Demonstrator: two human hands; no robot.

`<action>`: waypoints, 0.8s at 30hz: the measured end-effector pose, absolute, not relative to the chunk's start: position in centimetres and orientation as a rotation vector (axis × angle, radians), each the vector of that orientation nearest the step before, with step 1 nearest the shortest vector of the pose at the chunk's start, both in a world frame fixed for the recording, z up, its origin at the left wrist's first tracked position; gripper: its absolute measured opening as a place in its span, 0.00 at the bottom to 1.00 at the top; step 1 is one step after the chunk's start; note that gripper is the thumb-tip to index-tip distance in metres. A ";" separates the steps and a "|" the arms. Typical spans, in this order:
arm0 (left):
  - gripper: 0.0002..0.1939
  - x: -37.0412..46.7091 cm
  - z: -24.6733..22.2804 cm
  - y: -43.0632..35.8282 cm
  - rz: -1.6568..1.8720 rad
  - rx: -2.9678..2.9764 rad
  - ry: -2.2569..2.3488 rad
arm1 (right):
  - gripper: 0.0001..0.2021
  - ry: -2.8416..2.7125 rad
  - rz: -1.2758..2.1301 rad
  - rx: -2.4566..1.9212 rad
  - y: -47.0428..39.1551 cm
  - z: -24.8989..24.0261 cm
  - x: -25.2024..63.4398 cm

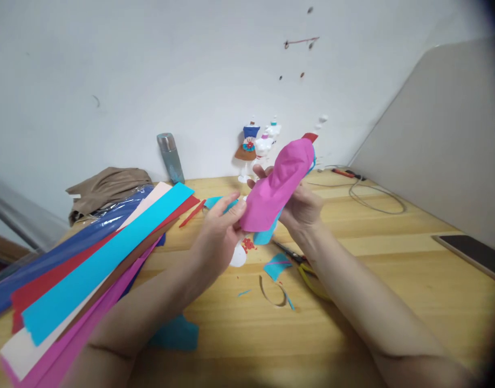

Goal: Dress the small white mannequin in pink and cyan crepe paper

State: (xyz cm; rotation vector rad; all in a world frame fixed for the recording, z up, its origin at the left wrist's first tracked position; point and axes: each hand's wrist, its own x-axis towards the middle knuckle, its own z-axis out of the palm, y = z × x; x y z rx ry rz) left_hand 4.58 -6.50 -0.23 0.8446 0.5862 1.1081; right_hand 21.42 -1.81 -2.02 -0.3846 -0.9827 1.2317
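Observation:
A pink piece of material [277, 186] is raised over the middle of the table, with a light-blue piece [267, 233] under its lower edge and a bit of red at its top. My left hand [225, 229] pinches its lower left corner between thumb and fingers. Behind and below it, my right hand [303, 207] supports it, fingers curled round the back and partly hidden. Small mannequin figures stand behind; one [249, 144] wears a blue top and a brown skirt. A white stem top pokes out beyond the pink material.
Colored strips [110, 253] lie at the left, near a brown cloth [110, 188] and a flask [170, 157]. Yellow-handled scissors [312, 277], blue scraps [277, 265] and red bits [248, 244] lie below my hands. A cable [372, 202] and a phone [472, 254] are at the right.

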 end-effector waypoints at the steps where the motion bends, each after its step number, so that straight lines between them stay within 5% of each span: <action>1: 0.26 4.7 -0.3 -6.9 1.130 0.810 0.593 | 0.21 -0.983 1.231 -0.375 -1.9 -2.0 21.3; 10: 0.36 4.7 0.0 -7.7 1.204 0.769 0.625 | 0.15 -1.027 1.265 -0.382 -2.2 -2.2 20.9; 24: 0.31 5.1 0.3 -7.6 1.081 0.751 0.486 | 0.18 -0.922 1.326 -0.415 -2.5 -1.7 20.1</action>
